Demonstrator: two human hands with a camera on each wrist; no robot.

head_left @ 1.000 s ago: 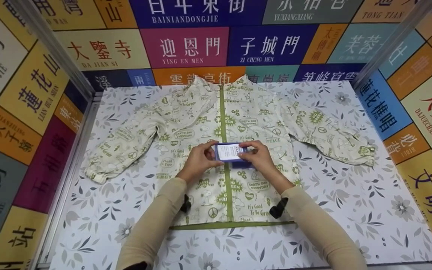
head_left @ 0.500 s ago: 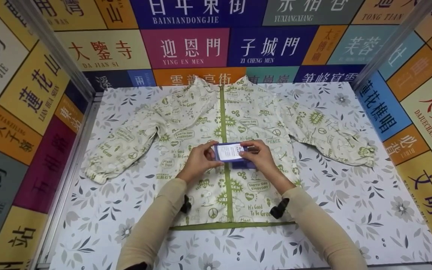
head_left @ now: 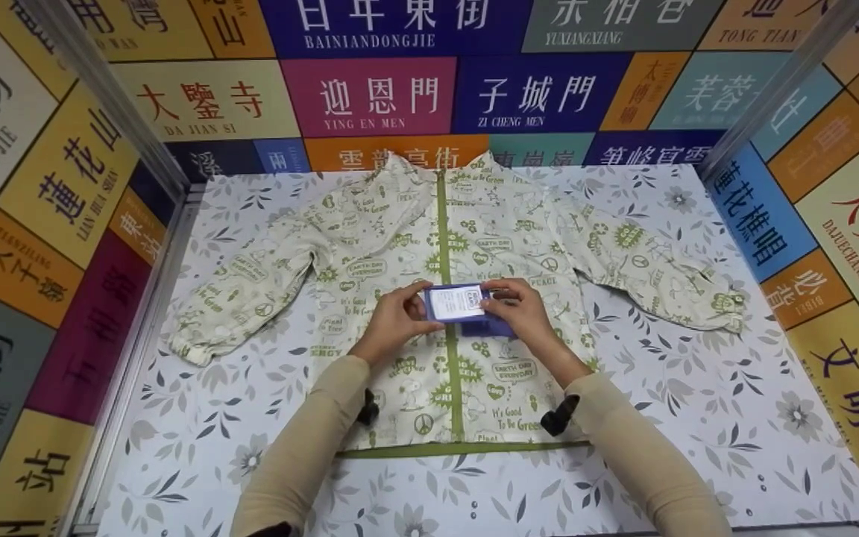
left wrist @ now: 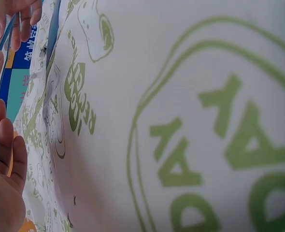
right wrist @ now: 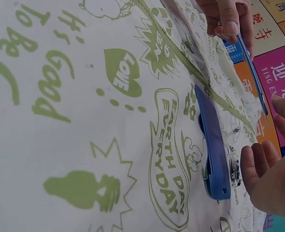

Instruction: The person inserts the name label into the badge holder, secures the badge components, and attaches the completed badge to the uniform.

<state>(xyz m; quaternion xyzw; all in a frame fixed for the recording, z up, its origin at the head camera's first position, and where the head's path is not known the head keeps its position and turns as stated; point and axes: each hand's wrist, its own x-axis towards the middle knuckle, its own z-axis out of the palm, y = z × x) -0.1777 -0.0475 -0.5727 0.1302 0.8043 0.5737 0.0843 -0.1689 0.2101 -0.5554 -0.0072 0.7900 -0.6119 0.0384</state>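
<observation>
Mid-frame, left hand (head_left: pixel 392 317) and right hand (head_left: pixel 523 313) pinch opposite ends of a card (head_left: pixel 453 303), each grip partly closed round it, above a jacket (head_left: pixel 377 246) spread on the leaf-patterned surface (head_left: pixel 698 440). A blue piece (right wrist: pixel 214 145), perhaps a case, lies on the jacket. Sign-covered walls (head_left: pixel 370 89) fill the top and sides.

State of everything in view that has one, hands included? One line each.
Jacket: spread flat, sleeves out
Green front strip: running collar to hem
Blue card holder: held above jacket, white face up
Second blue piece: lying on jacket
Left hand: gripping holder's left end
Right hand: pinching holder's right end
</observation>
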